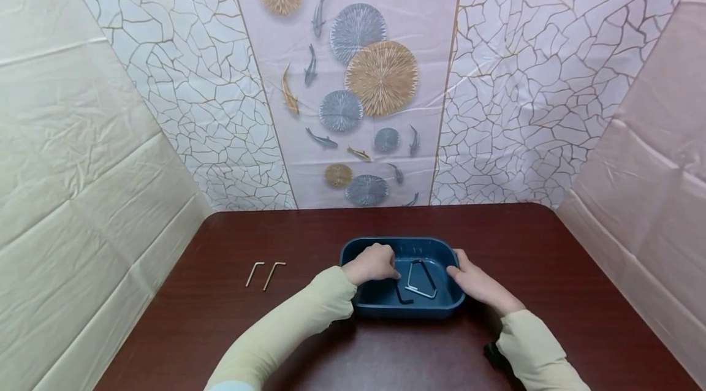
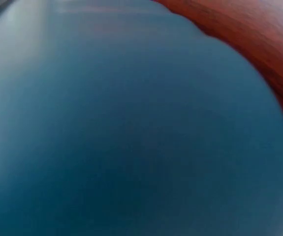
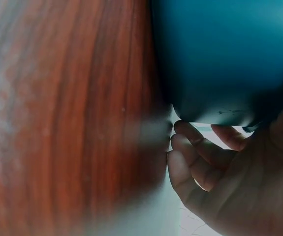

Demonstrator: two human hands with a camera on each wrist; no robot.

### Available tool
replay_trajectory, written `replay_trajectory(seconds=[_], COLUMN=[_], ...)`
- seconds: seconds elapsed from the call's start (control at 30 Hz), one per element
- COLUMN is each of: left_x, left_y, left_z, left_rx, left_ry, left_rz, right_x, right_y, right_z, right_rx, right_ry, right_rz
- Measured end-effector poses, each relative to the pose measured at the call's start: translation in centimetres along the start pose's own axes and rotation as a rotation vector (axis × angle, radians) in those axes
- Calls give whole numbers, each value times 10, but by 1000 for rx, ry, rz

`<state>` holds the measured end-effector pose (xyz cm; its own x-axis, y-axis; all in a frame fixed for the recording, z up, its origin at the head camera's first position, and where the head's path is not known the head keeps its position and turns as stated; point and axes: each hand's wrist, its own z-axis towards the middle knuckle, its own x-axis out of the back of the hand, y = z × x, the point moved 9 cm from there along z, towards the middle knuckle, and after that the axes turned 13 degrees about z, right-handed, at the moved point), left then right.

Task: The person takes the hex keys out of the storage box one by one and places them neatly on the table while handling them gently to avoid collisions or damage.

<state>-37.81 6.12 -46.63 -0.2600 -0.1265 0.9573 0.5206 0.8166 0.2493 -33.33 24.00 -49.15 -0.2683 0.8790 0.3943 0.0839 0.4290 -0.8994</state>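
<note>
A dark blue tray [image 1: 408, 311] stands on the table, its end filling much of the right wrist view. My left hand [image 1: 373, 262] reaches over its left side with curled fingers, pinching the upper end of a black hex key [image 1: 405, 301]; the fingers partly hide the contact. Only the blurred tray surface [image 2: 131, 123] shows large in the left wrist view. To the right inside the tray lie several more hex keys [image 1: 423, 294], silver and dark, crossing each other. My right hand [image 1: 477, 280] grips the tray's right end, thumb over the rim and fingers outside.
Two hex keys [image 1: 270, 276] lie side by side on the dark red-brown table [image 1: 287, 231], left of the tray. Patterned cloth [image 1: 364, 152] hangs behind the table, with pale cloth walls [image 1: 634, 207] at both sides.
</note>
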Motion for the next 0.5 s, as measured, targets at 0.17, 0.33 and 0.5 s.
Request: replay_trajectory(seconds=[0.17, 0.33, 0.5], left_x=[-2, -6, -6], left_y=[8, 10, 4], left_z=[4, 3, -1], left_rx=[-22, -35, -47], left_ry=[-6, -21, -32], left_rz=[14, 43, 45], right_x=[1, 1, 1], right_y=[0, 1, 1], right_z=[0, 1, 1], right_rx=[1, -4, -10], right_ry=[-2, -4, 9], right_rz=[7, 9, 2])
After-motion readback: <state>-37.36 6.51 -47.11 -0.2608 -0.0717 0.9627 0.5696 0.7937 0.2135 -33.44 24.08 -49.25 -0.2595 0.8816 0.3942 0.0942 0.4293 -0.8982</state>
